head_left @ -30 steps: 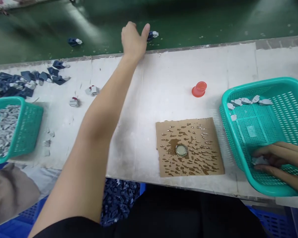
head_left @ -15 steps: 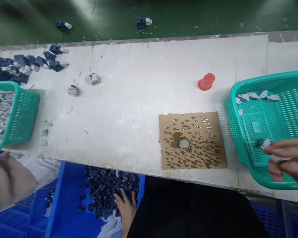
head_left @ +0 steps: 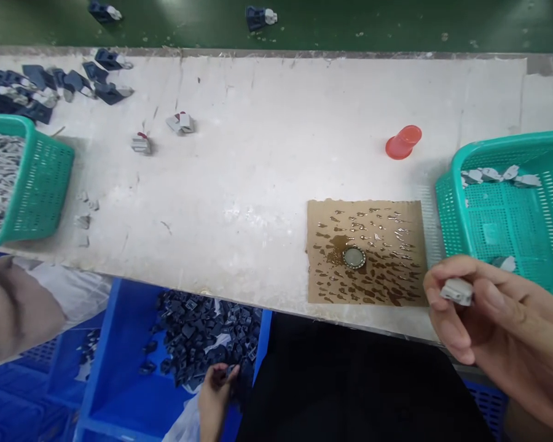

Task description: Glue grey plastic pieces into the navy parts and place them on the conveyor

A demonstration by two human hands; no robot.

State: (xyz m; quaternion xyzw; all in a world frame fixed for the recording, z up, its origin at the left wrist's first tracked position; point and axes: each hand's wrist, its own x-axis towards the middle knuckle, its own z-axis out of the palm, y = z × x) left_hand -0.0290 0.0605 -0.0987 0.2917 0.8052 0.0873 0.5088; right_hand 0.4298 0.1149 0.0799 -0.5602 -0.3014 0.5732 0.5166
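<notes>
My right hand [head_left: 502, 325] is in front of the right green basket [head_left: 447, 215], pinching a small light-grey plastic part [head_left: 458, 291] between thumb and fingers. Down in the blue bin [head_left: 120, 387], my left hand [head_left: 213, 396] is closed with thumb and finger around a small dark-blue plastic part [head_left: 228, 372], mostly hidden by the fingers. Many similar dark parts [head_left: 188, 331] fill the bin around it. On the table lies a cardboard piece [head_left: 320, 288] covered in drops of brown liquid, with a round metal-rimmed cap [head_left: 354, 258] on it. Several grey parts [head_left: 491, 175] lie inside the right basket.
A red cup-like piece [head_left: 403, 142] stands tilted-looking behind the cardboard. At left are a green basket [head_left: 50, 190] full of grey parts, a pile of dark-and-grey assemblies [head_left: 39, 77] and two grey pieces with red [head_left: 181, 123]. Another person's arm [head_left: 23, 307] reaches in at left.
My right hand has moved left and out of the basket with the grey part. My left hand, spread over the dark parts before, has closed on one. The view has shifted slightly.
</notes>
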